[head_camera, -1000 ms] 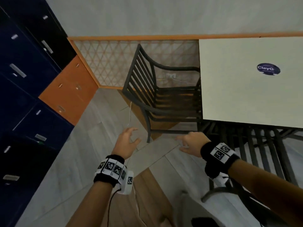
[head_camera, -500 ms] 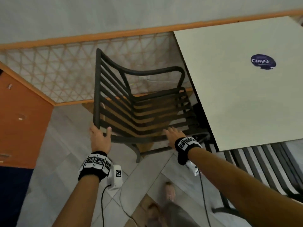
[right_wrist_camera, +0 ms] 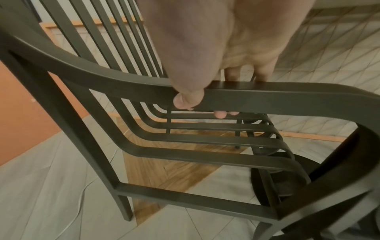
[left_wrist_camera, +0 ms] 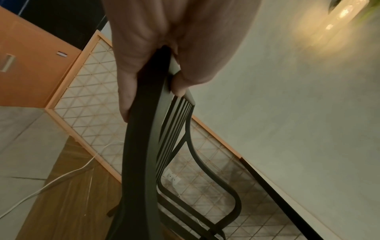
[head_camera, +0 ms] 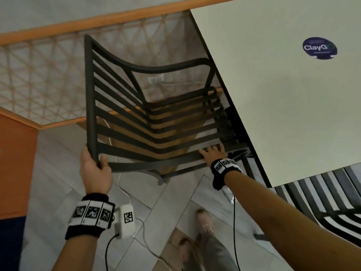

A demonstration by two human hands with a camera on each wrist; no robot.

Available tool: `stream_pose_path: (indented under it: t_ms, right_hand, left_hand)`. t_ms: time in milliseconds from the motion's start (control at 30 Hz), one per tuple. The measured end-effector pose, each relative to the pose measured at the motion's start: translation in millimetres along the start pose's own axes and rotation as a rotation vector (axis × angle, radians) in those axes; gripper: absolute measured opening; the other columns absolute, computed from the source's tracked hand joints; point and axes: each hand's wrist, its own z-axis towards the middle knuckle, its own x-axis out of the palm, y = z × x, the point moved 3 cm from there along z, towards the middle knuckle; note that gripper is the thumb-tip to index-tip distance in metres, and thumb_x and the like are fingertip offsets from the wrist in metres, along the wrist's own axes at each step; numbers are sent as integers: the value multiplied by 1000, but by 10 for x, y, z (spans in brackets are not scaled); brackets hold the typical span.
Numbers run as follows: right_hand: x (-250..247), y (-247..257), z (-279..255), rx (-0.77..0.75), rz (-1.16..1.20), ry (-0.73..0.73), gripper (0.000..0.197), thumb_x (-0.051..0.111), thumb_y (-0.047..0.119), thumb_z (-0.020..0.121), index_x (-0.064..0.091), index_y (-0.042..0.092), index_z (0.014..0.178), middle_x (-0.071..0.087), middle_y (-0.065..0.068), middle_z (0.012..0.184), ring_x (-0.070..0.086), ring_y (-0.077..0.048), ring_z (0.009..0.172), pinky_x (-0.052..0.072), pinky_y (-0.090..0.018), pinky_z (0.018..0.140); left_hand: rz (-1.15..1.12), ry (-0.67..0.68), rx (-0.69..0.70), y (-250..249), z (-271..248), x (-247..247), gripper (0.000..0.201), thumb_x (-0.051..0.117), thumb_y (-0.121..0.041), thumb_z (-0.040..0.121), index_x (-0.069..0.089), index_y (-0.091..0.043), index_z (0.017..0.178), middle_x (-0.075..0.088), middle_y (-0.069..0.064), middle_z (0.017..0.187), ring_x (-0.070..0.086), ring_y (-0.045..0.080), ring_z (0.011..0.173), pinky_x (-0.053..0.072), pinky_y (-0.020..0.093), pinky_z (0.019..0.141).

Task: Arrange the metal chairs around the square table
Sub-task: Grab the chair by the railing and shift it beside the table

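A dark slatted metal chair (head_camera: 148,118) stands at the left side of the square white table (head_camera: 273,98), its seat facing the table. My left hand (head_camera: 95,165) grips the near end of the chair's top rail (left_wrist_camera: 148,113), thumb on one side and fingers on the other. My right hand (head_camera: 213,153) grips the chair's near armrest (right_wrist_camera: 246,95), with fingers curled over it and the thumb underneath. A second dark slatted chair (head_camera: 322,194) sits at the table's near side, partly tucked under it.
A low lattice panel with an orange wood frame (head_camera: 48,79) runs along the wall behind the chair. An orange cabinet (head_camera: 15,165) stands at the left. A white cable (head_camera: 121,184) lies on the tiled floor. My feet (head_camera: 203,227) are below.
I have stepped closer to the chair. Both hands went from reaching in the air to touching the chair, and now hold it at the backrest and the armrest.
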Motion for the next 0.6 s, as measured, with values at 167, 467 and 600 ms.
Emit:
stream_pose_path:
  t_ms: [167, 467, 600]
  right_hand:
    - [-21, -200, 78, 33, 42, 53, 72, 61, 36, 81, 22, 31, 142, 27, -12, 150, 20, -34, 139, -1, -61, 114]
    - [11, -73, -189, -8, 81, -64, 53, 41, 13, 91, 28, 22, 142, 29, -15, 149, 21, -35, 138, 10, -53, 116]
    - [-16, 80, -464, -134, 141, -184, 63, 55, 8, 83, 30, 18, 140, 32, -14, 147, 25, -34, 137, 21, -50, 114]
  left_hand:
    - [-17, 31, -2, -163, -12, 171, 46, 50, -12, 94, 38, -8, 138, 50, 22, 131, 49, 34, 122, 41, 43, 103]
    - [46, 23, 1, -55, -110, 95, 43, 53, -15, 92, 41, -4, 132, 54, 27, 125, 52, 42, 117, 43, 53, 101]
    - [42, 70, -52, -75, -211, 53, 51, 56, -19, 91, 37, -7, 137, 48, 25, 134, 49, 43, 121, 40, 56, 104]
